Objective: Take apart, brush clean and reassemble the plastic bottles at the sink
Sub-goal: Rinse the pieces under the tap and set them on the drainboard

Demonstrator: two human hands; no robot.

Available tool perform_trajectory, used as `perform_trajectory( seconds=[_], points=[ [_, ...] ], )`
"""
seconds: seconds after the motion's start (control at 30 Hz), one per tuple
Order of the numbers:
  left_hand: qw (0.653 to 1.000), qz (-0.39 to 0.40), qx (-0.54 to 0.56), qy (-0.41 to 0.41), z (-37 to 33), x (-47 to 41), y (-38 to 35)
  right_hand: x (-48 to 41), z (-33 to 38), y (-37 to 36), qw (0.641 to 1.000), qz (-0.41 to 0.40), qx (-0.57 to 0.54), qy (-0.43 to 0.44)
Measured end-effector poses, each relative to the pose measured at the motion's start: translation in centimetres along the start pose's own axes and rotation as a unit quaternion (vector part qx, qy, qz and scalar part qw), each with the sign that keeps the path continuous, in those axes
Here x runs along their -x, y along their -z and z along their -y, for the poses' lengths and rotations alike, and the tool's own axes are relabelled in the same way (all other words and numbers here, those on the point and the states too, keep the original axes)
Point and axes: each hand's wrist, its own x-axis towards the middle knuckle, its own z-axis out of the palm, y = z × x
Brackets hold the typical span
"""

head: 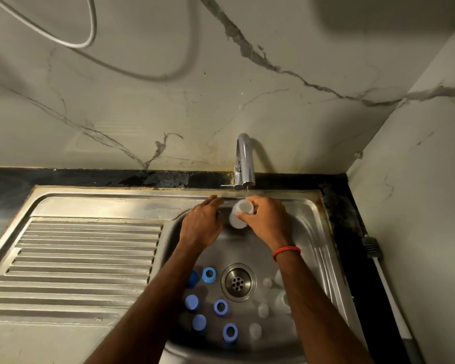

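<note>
A translucent bottle point(238, 215) is under the tap point(244, 164) at the basin's far side, gripped by the right hand point(267, 219). The left hand point(201, 224) lies beside it, fingers straight. Blue caps point(208, 275) litter the steel sink point(90, 206) below a marbled wall point(168, 101).

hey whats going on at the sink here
A person is rinsing a clear plastic bottle under the tap, which runs a thin stream. The right hand grips the bottle. The left hand is beside it, fingers stretched toward the back rim, holding nothing that shows. In the sink, blue caps and rings lie left of the drain and clear parts right of it, all unassembled.
</note>
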Motion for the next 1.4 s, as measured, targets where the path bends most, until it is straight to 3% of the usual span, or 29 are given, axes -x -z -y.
perform_trajectory(
  seconds=[0.4,0.47,0.53,0.63,0.9,1.0,1.2,1.3,1.4],
  points=[
    [0.995,-0.039,0.090,0.032,0.0,0.9,0.2,0.0,0.3,0.7,0.992,-0.025,-0.126,-0.001],
    [0.993,-0.042,0.107,0.028,-0.1,1.0,0.2,-0.2,0.4,1.1,0.990,0.011,-0.142,0.011],
    [0.992,-0.045,0.119,0.022,-0.3,1.0,0.4,-0.2,0.5,1.2,0.990,0.039,-0.134,0.021],
    [0.991,-0.052,0.121,0.018,-0.3,1.0,0.4,-0.2,0.3,1.2,0.996,0.001,-0.085,0.034],
    [0.991,-0.063,0.115,-0.002,-0.5,0.2,0.6,-0.8,0.4,1.3,0.994,0.018,-0.101,0.039],
    [0.991,-0.071,0.113,0.000,-0.4,0.2,0.6,-1.3,0.2,1.2,0.997,0.008,-0.049,0.052],
    [0.988,-0.033,0.153,-0.002,-0.7,0.3,0.4,-1.9,-0.1,1.5,0.994,0.022,-0.102,0.039],
    [0.958,0.003,0.285,0.018,-1.1,0.5,-0.2,-1.8,-0.4,1.5,0.989,0.028,-0.140,0.027],
    [0.876,0.027,0.463,0.129,-2.3,1.0,0.1,-1.7,-1.0,1.4,0.970,0.031,-0.242,-0.015]
  ],
)
